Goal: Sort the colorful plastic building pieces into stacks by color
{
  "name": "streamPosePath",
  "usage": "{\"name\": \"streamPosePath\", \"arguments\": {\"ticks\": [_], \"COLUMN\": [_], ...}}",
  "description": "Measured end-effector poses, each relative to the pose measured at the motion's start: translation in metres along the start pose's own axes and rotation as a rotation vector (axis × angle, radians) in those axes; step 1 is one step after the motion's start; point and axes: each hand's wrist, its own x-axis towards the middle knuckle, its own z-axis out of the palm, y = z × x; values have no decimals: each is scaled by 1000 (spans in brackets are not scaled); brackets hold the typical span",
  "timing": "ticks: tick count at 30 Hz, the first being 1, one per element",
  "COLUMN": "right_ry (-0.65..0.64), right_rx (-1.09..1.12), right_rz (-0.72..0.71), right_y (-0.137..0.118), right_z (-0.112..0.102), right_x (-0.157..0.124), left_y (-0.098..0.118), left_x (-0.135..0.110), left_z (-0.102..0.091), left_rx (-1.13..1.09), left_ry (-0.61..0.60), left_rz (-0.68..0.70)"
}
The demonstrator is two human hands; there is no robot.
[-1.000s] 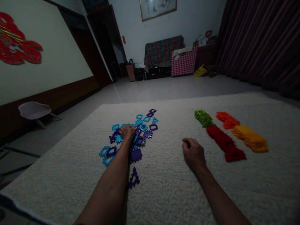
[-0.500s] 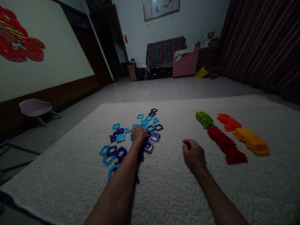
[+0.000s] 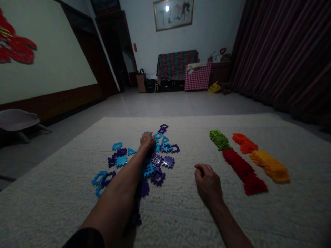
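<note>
My left hand [image 3: 148,139] reaches over the far part of a loose spread of interlocking plastic pieces. Its fingers are bent down on a light-blue piece, whose edge just shows past them; the fingertips are hidden. Around it lie a light-blue triangle [image 3: 164,139], a light-blue square [image 3: 121,161], a purple square [image 3: 169,162] and several open frames in both colours. The left forearm covers part of the spread. My right hand [image 3: 207,179] rests on the cream quilted mat [image 3: 181,213], fingers curled in and no piece visible in it.
To the right lie sorted rows of green pieces [image 3: 219,139], orange pieces [image 3: 244,143], red pieces [image 3: 244,171] and yellow pieces [image 3: 270,166]. A pale stool [image 3: 19,119] stands off the mat's left side. Cloth-covered furniture [image 3: 177,65] is along the far wall.
My left hand has moved farther out over the spread, onto the light-blue piece at its far side. My right hand stays curled on the mat. The camera view has shifted slightly.
</note>
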Motion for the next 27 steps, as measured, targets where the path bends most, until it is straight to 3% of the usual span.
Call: {"name": "streamPosePath", "arguments": {"ticks": [6,16,22,27], "right_ry": [-9,-47,-73,-86], "right_rx": [19,-4,-6,0], "right_rz": [-7,5,33,48], "right_y": [-2,-2,-3,-4], "right_z": [-1,0,-1,-2], "right_x": [-1,-3,-2,-1], "left_y": [3,1,6,11], "left_x": [10,-6,1,5], "left_z": [18,4,-2,-2], "left_rx": [25,104,82,49], "left_ry": [-91,-202,-181,-91], "left_rz": [32,113,110,106]}}
